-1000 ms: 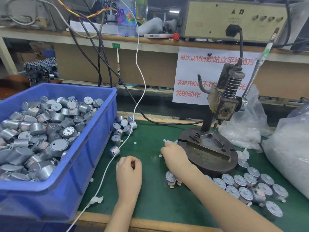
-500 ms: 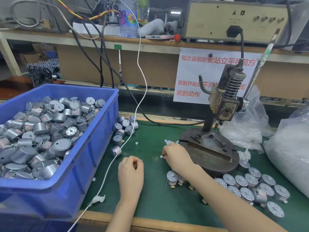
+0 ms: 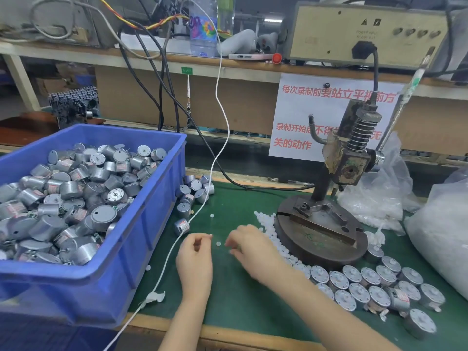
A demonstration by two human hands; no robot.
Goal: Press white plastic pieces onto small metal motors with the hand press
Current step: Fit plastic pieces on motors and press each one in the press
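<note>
Right hand [image 3: 250, 249] — among loose white pieces [image 3: 266, 221]

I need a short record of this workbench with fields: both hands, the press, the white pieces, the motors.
hand press: no motor on its base
white pieces: heaped against the press base, left side
left hand: over the mat, fingers curled, contents unclear
right hand: fingers curled, beside the white pieces
blue bin: full of motors
motor rows: on the mat, in front of the press

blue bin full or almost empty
Full. The blue bin is heaped with grey metal motors piled close to its rim, and none of its floor shows.
</note>
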